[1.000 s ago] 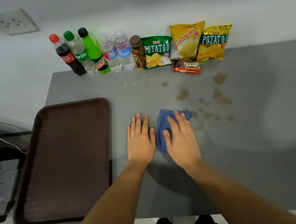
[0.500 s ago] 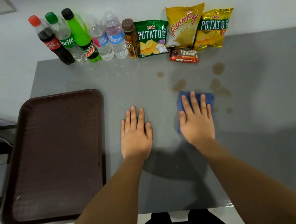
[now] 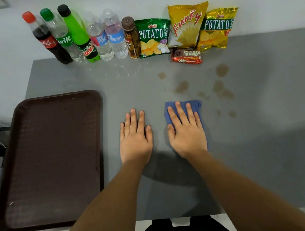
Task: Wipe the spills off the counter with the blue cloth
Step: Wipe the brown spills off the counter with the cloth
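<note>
Your right hand point(image 3: 187, 132) lies flat on the blue cloth point(image 3: 196, 104), fingers point(image 3: 179, 111) straight and slightly apart, pressing it to the desk point(image 3: 267, 139). Your left hand point(image 3: 135, 137) rests flat on the bare desk just beside it, fingers straight and close together, holding nothing. Half a second ago the cloth sat further out and to the right, among the brown spills point(image 3: 222, 90); now it has come back toward you and to the left, near your left hand. The small drops that lay close to the cloth look fainter or gone, so one pass seems done. Several patches remain beyond and to the right of the cloth, so the wiping looks only partly finished.
</note>
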Demonstrator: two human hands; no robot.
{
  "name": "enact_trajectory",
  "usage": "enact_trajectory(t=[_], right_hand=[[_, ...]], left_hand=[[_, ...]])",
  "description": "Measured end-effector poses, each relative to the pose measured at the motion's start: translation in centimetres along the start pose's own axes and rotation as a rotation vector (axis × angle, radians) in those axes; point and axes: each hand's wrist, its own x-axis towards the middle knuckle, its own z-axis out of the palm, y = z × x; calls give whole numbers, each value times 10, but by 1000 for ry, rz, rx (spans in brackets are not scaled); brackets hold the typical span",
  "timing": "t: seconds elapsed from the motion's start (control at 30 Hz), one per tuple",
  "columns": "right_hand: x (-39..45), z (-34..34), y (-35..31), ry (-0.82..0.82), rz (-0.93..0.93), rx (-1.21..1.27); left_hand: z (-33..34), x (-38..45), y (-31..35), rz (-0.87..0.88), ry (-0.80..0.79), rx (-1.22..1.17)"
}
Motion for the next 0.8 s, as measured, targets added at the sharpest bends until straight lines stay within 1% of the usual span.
enact_trajectory(t=[0.13,0.27,0.4,0.5,0.57,0.63,0.7,0.8], right_hand=[[37,-10,24,-13,12,3],[58,-22,65,-32,119,10],[44,-27,89,-10,222,19],[24,-25,85,9,299,14],[7,-21,70,45,334,4],[-5,-15,51,75,326,-4],[-9,-9,37,79,263,-9],[10,-9,38,13,130,-16]], left_hand=[[-1,-1,0,-13,27,-2],[0,-1,-1,-4,16,9],[0,0,0,-14,17,25],[0,1,0,-17,4,20],[0,1,0,-20,-2,17],[0,1,1,-23,-4,16],[-1,1,1,-24,-2,13],[1,1,0,-21,4,10]])
